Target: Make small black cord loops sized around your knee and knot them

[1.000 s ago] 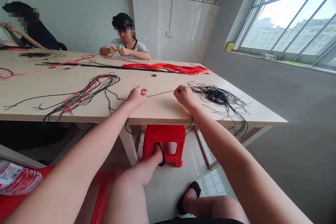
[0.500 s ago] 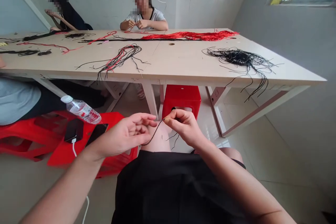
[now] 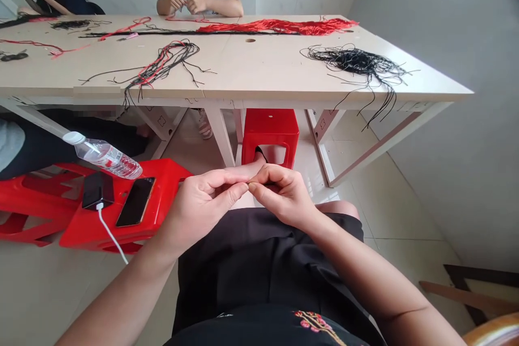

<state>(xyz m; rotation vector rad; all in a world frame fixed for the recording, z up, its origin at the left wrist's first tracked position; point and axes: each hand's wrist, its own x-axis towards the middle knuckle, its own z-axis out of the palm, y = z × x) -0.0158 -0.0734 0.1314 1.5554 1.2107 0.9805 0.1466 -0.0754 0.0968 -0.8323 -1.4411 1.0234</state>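
Note:
Above my lap, my left hand [image 3: 211,197] and my right hand [image 3: 281,194] meet at their fingertips. Both are closed, thumb pressed to forefinger. Between them is the thin dark cord, mostly hidden by the fingers; only a trace shows at the pinch. On the table beyond lie a bundle of black and red cords [image 3: 164,62], a tangled heap of black cords [image 3: 357,59] hanging over the front edge, and a long bunch of red cords [image 3: 275,26].
A red stool [image 3: 166,173] at the left bears a water bottle [image 3: 107,157], a black power bank [image 3: 98,190] with a white cable, and a phone [image 3: 137,201]. Another red stool [image 3: 271,127] stands under the table [image 3: 251,75]. People sit across and at the left.
My left hand has gone from open fingers to a pinch and moved against my right fingertips. The cord's visible length is now hidden. The view has tilted down and shifted right.

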